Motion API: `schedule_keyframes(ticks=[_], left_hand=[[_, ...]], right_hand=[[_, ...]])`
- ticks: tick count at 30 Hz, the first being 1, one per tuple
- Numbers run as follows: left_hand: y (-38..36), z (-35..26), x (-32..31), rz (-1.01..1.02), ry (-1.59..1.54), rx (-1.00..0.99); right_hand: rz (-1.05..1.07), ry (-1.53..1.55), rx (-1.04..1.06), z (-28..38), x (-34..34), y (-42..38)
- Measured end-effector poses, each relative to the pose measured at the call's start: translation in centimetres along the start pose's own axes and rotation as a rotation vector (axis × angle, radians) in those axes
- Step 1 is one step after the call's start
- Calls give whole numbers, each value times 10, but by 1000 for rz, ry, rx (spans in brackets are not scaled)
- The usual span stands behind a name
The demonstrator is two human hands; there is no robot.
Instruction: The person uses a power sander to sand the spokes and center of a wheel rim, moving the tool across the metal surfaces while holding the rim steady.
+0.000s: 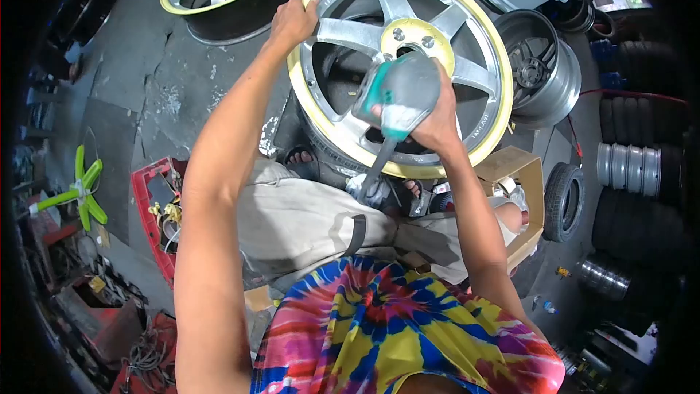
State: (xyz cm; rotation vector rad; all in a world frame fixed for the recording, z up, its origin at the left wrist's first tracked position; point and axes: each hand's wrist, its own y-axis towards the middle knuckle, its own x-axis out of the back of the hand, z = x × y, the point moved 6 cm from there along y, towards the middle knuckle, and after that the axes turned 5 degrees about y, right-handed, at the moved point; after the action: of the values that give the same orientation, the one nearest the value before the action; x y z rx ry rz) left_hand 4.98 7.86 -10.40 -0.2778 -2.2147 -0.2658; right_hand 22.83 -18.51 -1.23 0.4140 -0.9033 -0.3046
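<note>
A large silver wheel rim (467, 73) with a yellow outer lip and yellow hub stands tilted in front of my legs. My left hand (295, 20) is closed round its upper left edge. In my right hand (440, 120) is a grey and teal power tool (408, 87), held over the lower middle of the rim, just below the hub. The tool's body hides its working end, so whether it touches a spoke cannot be seen. A dark cord or hose runs down from the tool between my legs.
Another yellow-lipped wheel (240, 11) lies at the upper left. A dark grey wheel (536, 66) is at the right. A cardboard box (536, 201) and a tyre (564, 202) flank my right leg; a red crate (142, 208) sits by my left. A green fan (84, 188) stands far left.
</note>
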Motion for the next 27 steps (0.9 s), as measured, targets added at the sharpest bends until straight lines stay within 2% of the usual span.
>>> schedule_keyframes(ticks=[1,3,5,6,8,10,12,15,17,19,20,22,23,25,26,27], left_hand=[[-1,-1,3,2,1,-4],[-5,-2,6,-6,0,-8],[-10,-6,16,-143,-6,-71],[-11,-8,17,-143,-2,-85],[-13,-21,34,-331,44,-205],[-18,-41,45,-334,50,-280],[-27,-65,50,-325,34,-370],[-52,-104,46,-179,-42,-391],[-68,-129,27,-18,-94,-393],[-86,-158,8,111,-128,-479],[-92,-172,-4,191,-125,-471],[-103,-199,-24,287,-24,-514],[-106,-209,-38,335,7,-542],[-106,-222,-64,419,155,-496],[-106,-223,-77,489,290,-435],[-108,-230,-83,493,299,-444]], right_hand=[[115,-37,38,5,-2,2],[70,-13,-31,-8,0,0],[0,26,-129,-32,9,1],[-62,6,-58,-46,13,4],[-59,-114,-12,-37,35,22],[-39,-264,105,-20,53,39],[-88,-272,102,-28,70,38],[-225,-223,196,-34,100,29],[-318,-208,90,-30,130,17],[-338,-203,69,-38,149,2],[-457,-22,58,-51,157,-11],[-686,343,35,-78,168,-39],[-702,344,26,-87,171,-49],[-814,383,-180,-93,180,-61],[-797,235,-245,-88,192,-69],[-809,236,-251,-86,201,-72]])
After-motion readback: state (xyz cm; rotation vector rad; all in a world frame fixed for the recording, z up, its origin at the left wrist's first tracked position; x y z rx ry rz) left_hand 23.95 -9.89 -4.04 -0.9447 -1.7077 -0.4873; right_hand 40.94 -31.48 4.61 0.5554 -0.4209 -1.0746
